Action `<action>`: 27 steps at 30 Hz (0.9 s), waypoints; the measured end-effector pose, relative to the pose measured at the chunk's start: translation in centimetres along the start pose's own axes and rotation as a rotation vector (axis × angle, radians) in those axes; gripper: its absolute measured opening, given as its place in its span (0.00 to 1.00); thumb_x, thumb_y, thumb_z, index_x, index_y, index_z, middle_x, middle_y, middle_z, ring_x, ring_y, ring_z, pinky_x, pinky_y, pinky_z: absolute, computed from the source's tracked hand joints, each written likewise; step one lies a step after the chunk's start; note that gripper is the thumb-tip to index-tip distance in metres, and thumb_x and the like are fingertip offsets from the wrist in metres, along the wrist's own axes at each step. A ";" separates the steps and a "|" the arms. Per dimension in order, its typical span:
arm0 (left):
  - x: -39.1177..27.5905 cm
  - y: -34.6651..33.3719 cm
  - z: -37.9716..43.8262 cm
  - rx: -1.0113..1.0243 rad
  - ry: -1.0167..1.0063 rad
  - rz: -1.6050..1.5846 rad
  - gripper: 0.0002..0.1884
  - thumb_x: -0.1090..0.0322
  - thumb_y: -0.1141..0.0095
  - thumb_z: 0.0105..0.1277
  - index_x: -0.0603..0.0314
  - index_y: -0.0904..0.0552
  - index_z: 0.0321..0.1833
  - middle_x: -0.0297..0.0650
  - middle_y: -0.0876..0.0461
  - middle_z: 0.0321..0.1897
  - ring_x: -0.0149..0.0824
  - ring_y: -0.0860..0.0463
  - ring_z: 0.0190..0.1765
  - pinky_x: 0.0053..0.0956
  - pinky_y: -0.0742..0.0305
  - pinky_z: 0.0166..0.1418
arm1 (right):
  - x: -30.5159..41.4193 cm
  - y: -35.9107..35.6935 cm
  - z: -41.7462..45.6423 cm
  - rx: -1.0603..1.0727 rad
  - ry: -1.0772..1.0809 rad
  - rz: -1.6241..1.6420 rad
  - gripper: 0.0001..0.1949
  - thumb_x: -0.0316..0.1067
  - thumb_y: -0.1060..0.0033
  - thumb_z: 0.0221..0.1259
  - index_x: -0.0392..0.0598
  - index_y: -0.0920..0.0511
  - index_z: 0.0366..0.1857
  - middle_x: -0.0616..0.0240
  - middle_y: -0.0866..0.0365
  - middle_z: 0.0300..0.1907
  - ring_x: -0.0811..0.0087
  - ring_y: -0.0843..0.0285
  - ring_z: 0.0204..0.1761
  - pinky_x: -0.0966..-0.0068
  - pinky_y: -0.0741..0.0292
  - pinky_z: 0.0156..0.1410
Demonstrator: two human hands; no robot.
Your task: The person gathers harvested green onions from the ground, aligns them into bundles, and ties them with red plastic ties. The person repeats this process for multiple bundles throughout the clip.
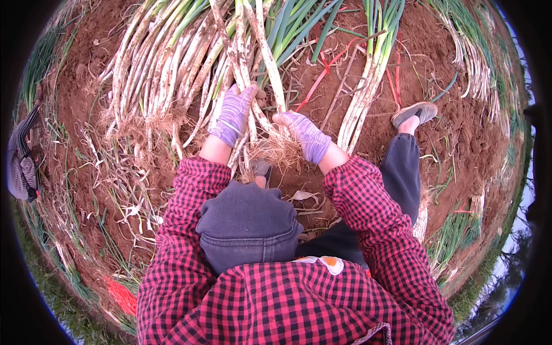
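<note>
My left hand (234, 111), in a purple knit glove, is closed around the white stems of several long green onions (242, 64). Their stringy roots (278, 151) hang between my hands. With its fingers pinched together, my gloved right hand (304, 134) grips the lower end of one green onion stalk (272, 71) just above the roots. To the left lies a large heap of soil-stained green onions (166, 82), roots towards me. On the right, a smaller group of cleaner green onions (360, 103) rests across a thin rusty metal frame (343, 82).
Red plastic ties (317, 84) lie about the frame. My shoe (416, 114) is beside it on the right. Peeled leaves (133, 209) litter the brown soil (95, 142). More onion bundles (476, 77) lie at far right. A striped cloth item (23, 168) and red strings (120, 295) are at left.
</note>
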State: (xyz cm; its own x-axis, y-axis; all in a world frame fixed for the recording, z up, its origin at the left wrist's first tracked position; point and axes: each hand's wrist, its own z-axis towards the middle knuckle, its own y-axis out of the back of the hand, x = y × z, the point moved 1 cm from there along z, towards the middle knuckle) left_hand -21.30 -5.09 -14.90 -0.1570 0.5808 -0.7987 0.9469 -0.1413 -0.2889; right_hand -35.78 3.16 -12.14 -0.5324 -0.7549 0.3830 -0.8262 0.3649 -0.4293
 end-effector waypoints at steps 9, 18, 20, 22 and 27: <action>0.8 1.1 3.0 -0.270 -0.258 0.011 0.11 0.68 0.45 0.68 0.61 0.26 0.50 0.36 0.21 0.29 0.30 0.23 0.28 0.24 0.26 0.32 | -0.3 2.1 3.8 -0.428 0.504 -0.144 0.11 0.38 0.36 0.61 0.43 0.25 0.39 0.72 0.26 0.26 0.80 0.34 0.23 0.77 0.34 0.28; -1.7 5.3 6.9 -0.652 -0.358 0.728 0.24 0.62 0.45 0.66 0.75 0.29 0.57 0.59 0.22 0.50 0.55 0.23 0.55 0.37 0.31 0.61 | 3.4 5.4 9.1 -0.750 0.731 -0.122 0.12 0.38 0.37 0.61 0.42 0.25 0.41 0.69 0.25 0.23 0.78 0.33 0.16 0.78 0.35 0.19; -1.9 7.1 7.5 -0.646 -0.406 0.749 0.19 0.63 0.45 0.66 0.73 0.26 0.53 0.53 0.18 0.43 0.48 0.18 0.44 0.36 0.24 0.52 | 3.9 7.2 8.3 -0.655 0.632 -0.228 0.13 0.38 0.37 0.62 0.42 0.25 0.44 0.69 0.22 0.25 0.78 0.29 0.18 0.79 0.34 0.20; -2.4 5.4 6.4 -0.320 -0.149 0.427 0.17 0.63 0.44 0.67 0.69 0.25 0.51 0.48 0.17 0.40 0.41 0.17 0.39 0.32 0.22 0.44 | 4.2 7.3 6.5 -0.269 0.366 -0.132 0.15 0.39 0.36 0.62 0.43 0.24 0.47 0.68 0.19 0.29 0.78 0.23 0.24 0.82 0.26 0.25; 0.3 -0.1 5.0 0.309 0.114 -0.086 0.21 0.60 0.37 0.64 0.63 0.23 0.56 0.40 0.17 0.41 0.31 0.17 0.38 0.26 0.20 0.42 | 3.2 4.7 2.0 0.048 0.068 -0.081 0.19 0.40 0.35 0.61 0.42 0.25 0.52 0.64 0.17 0.36 0.73 0.17 0.33 0.77 0.18 0.36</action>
State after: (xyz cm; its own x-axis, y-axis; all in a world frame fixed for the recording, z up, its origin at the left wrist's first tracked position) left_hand -22.80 -8.90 -17.74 -0.1837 0.6847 -0.7052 0.7991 -0.3138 -0.5128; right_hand -40.99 1.43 -14.55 -0.4770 -0.7415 0.4719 -0.8580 0.2764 -0.4330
